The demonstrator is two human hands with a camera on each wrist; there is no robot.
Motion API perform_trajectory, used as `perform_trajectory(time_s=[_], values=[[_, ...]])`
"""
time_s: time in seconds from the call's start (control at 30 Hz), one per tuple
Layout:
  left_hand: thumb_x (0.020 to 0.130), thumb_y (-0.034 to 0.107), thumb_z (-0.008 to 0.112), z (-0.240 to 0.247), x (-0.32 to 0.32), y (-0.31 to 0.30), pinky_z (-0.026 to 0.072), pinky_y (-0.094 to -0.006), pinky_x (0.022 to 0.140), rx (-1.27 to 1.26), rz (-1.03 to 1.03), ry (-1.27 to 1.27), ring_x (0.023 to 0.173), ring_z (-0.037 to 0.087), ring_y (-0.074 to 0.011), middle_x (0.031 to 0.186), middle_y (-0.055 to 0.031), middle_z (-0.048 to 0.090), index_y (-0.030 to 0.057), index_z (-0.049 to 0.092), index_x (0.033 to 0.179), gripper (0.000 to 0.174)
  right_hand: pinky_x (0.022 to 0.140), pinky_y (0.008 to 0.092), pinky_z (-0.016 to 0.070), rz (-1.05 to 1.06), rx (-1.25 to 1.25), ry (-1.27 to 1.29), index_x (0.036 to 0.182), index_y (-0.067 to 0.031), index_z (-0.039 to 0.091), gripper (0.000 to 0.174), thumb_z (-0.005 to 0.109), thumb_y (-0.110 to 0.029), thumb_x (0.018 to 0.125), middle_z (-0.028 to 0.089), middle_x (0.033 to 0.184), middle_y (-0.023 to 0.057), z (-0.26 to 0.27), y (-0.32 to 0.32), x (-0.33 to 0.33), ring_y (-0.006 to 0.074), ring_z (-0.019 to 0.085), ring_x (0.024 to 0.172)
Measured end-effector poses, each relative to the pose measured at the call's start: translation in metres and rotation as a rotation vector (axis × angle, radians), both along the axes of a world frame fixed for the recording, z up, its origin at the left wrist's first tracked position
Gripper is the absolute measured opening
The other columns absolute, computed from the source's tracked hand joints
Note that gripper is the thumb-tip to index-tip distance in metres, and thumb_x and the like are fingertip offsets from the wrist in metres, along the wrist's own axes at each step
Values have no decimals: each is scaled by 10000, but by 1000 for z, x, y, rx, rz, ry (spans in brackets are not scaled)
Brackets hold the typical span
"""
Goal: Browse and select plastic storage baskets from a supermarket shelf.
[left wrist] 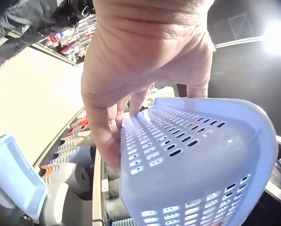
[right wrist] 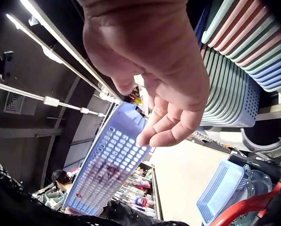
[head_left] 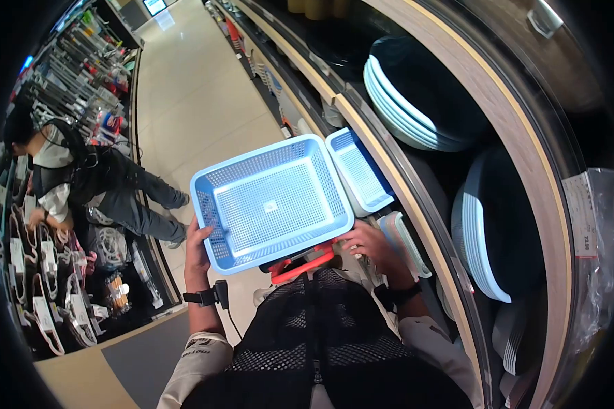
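A light blue rectangular plastic basket (head_left: 273, 204) with perforated walls and a mesh base is held up in front of the body, its inside facing up. My left hand (head_left: 196, 244) grips its left near corner, thumb over the rim; the left wrist view shows fingers (left wrist: 105, 136) along the outer wall. At the right near corner, my right hand (head_left: 367, 244) holds the rim between thumb and curled fingers, which lie against the perforated side in the right wrist view. A smaller blue basket (head_left: 363, 170) sits just beyond the right side, beside the shelf.
A red handle (head_left: 303, 264) lies below the basket. Shelves on the right hold stacked pale basins (head_left: 406, 112) and, in the right wrist view, nested baskets (right wrist: 230, 89). A person (head_left: 82, 163) stands at the hanging goods on the left, across the tiled aisle (head_left: 184, 82).
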State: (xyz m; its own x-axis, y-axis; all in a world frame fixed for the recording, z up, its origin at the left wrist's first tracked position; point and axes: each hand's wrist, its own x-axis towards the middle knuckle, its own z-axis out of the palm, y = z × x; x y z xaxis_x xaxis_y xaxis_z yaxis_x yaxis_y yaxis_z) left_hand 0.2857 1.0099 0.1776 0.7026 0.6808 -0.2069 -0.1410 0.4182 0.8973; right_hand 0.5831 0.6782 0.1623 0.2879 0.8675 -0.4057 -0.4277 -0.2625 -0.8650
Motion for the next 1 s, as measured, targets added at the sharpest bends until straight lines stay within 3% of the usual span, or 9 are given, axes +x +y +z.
perform_trajectory(time_s=[0.03, 0.13, 0.17, 0.27, 0.3, 0.43, 0.63, 0.8, 1.0], values=[[808, 212, 700, 0, -9, 0, 557, -355, 924, 11, 26, 21, 1078, 668, -230, 1255, -140, 648, -50, 479, 1409, 692, 826, 268, 531, -184, -46, 141, 1438, -16, 525, 479, 506, -321, 1069, 671, 1220, 161, -3, 0, 0, 156, 680, 999], [792, 222, 722, 1, -24, 1, 556, -350, 923, 46, 0, 21, 1077, 667, -223, 1251, -133, 651, -49, 476, 1413, 721, 821, 260, 523, -154, -75, -6, 1489, -31, 468, 523, 421, -368, 1091, 653, 1224, 159, 5, 7, -1, 152, 676, 975], [784, 234, 736, 2, -24, -1, 547, -347, 931, 53, -10, 27, 1074, 664, -212, 1239, -123, 656, -47, 486, 1407, 728, 828, 263, 532, -108, -61, -5, 1467, 19, 473, 463, 459, -241, 1085, 661, 1249, 112, 14, 11, 0, 144, 652, 1007], [779, 247, 742, 3, -16, -5, 532, -337, 939, 102, -25, 58, 1072, 661, -200, 1237, -123, 657, -46, 490, 1409, 739, 854, 262, 523, -40, 71, -214, 1428, 12, 531, 417, 540, -172, 1054, 671, 1213, 106, 13, 23, -7, 96, 636, 1012], [820, 252, 736, 12, -9, -10, 521, -323, 940, 132, -20, 48, 1056, 660, -179, 1218, -117, 671, -50, 531, 1381, 670, 865, 254, 522, -87, 48, -181, 1340, 57, 595, 356, 594, -95, 1017, 699, 1163, 81, 7, 25, -6, 86, 632, 1009], [953, 157, 647, 13, -2, -9, 509, -314, 941, 181, 32, 87, 1030, 648, -146, 1173, -94, 691, -62, 592, 1335, 444, 866, 253, 525, -67, 1, -371, 1280, 82, 629, 319, 590, -104, 1024, 717, 1103, 75, 4, 27, -1, 98, 649, 971], [965, 63, 630, 11, -2, -8, 503, -297, 928, 307, 148, 188, 1028, 642, -141, 1184, -82, 688, -56, 671, 1257, 318, 835, 243, 513, -146, 78, -228, 1232, 96, 645, 288, 595, -93, 1020, 716, 1106, 79, 9, 31, -13, 84, 641, 954], [933, 49, 679, 14, -3, -9, 500, -282, 877, 386, 181, 215, 986, 631, -128, 1159, -62, 691, -46, 722, 1166, 256, 788, 244, 499, -164, 48, -480, 1098, 130, 660, 251, 584, -96, 1021, 726, 1038, 86, 0, 28, -10, 82, 627, 891], [921, 42, 698, 10, -2, -10, 489, -262, 808, 363, 185, 211, 919, 620, -108, 1098, -43, 695, -43, 736, 1120, 219, 744, 248, 496, -222, 90, -485, 995, 155, 652, 272, 578, -105, 1023, 728, 965, 89, -5, 27, -8, 86, 621, 833]])
